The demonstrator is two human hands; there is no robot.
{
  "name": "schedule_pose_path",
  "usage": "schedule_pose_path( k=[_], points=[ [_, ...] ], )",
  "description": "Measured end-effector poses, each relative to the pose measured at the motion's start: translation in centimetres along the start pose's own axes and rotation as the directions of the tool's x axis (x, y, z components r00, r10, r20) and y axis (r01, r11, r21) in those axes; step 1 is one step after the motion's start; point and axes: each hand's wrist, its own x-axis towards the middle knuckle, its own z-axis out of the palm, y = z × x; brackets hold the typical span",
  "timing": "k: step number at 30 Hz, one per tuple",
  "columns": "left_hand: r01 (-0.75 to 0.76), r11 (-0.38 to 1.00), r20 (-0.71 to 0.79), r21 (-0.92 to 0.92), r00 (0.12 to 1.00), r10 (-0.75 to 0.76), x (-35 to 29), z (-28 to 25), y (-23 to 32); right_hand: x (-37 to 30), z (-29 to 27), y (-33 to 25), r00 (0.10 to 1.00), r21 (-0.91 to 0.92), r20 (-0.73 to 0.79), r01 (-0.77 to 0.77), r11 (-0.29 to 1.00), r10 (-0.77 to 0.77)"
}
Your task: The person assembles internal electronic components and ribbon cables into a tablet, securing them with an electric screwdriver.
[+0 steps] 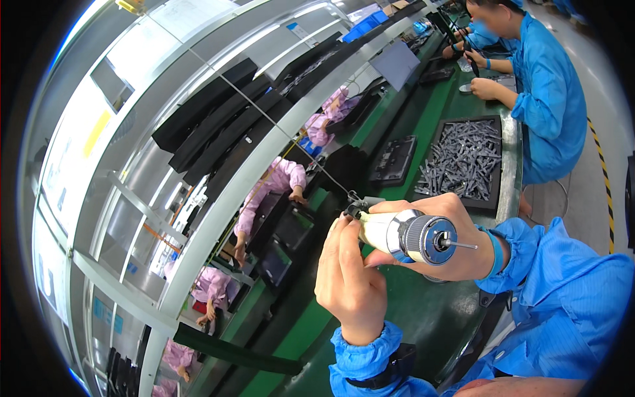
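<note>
An electric screwdriver (422, 238) with a pale body, a grey ribbed collar and a thin bit is held up over the bench, its bit pointing to the right. My right hand (468, 235) wraps round its body from the right. At the tail end, the fingertips of my left hand (352, 281) pinch the dark end piece (354, 210), beside a metal hook and a hanging cord (317, 165). My right palm hides part of the body. What exactly the left fingertips grip there is small and partly covered.
Beyond my hands, a black tray (461, 162) full of small grey parts sits on the green bench (410, 324). A dark flat housing (393, 161) lies left of it. Co-workers sit at the right (549, 99) and across the line (271, 192). A pale rail (245, 155) runs diagonally overhead.
</note>
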Motion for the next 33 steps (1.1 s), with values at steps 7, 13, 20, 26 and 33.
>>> schedule_pose_path(
  k=[7,13,20,26,33],
  points=[
    [0.079,0.995,-0.008,-0.06,0.997,-0.079,-0.4,0.3,-0.3,-0.3,1.1,0.8,0.99,-0.074,-0.098,0.093,0.993,-0.1],
    [0.462,0.803,0.098,-0.375,0.882,-0.461,-2.0,0.8,-1.1,-0.7,1.8,0.7,0.993,-0.292,-0.003,0.115,0.949,-0.121],
    [0.64,0.632,0.3,-0.436,0.766,-0.569,-2.7,-0.1,-1.9,-1.3,3.0,0.5,0.991,-0.296,0.024,0.133,0.946,-0.132],
    [0.695,0.522,0.348,-0.494,0.708,-0.614,-4.3,-1.7,-2.8,-1.7,4.1,0.4,0.986,-0.26,0.029,0.167,0.951,-0.165],
    [0.716,0.382,0.223,-0.585,0.595,-0.772,-7.1,-2.9,-3.6,-2.2,6.8,-0.5,0.963,-0.146,0.079,0.266,0.953,-0.257]
  ],
)
